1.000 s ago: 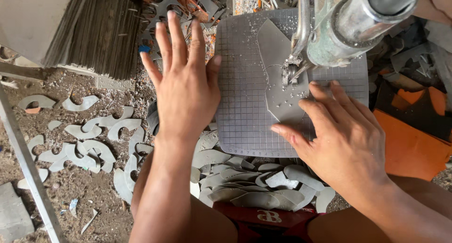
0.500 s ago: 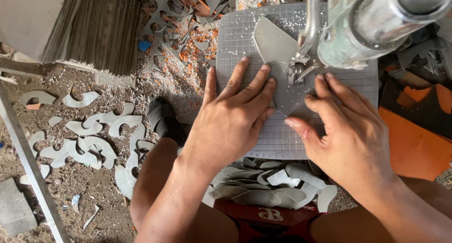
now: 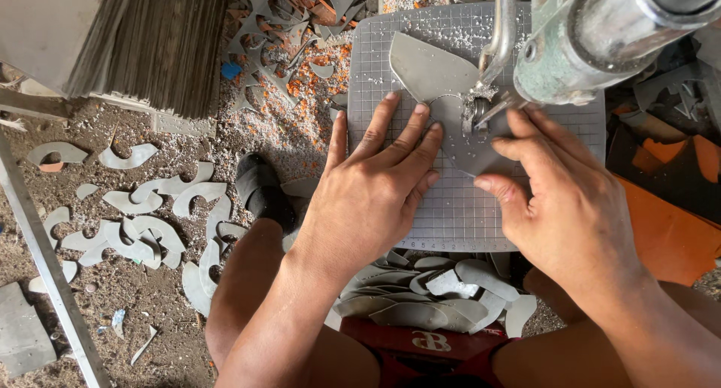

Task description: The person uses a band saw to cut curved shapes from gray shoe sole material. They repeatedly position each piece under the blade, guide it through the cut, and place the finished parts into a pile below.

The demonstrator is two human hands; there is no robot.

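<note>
Head view, gridded saw table, littered dirt floor

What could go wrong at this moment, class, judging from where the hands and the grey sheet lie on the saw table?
1. Both the left hand and the right hand press the grey sheet close to the blade; a slip could cut a fingertip.
2. Chips litter the gridded table, so the sheet may skid.
3. Offcuts scattered round the foot could cause a stumble.
</note>
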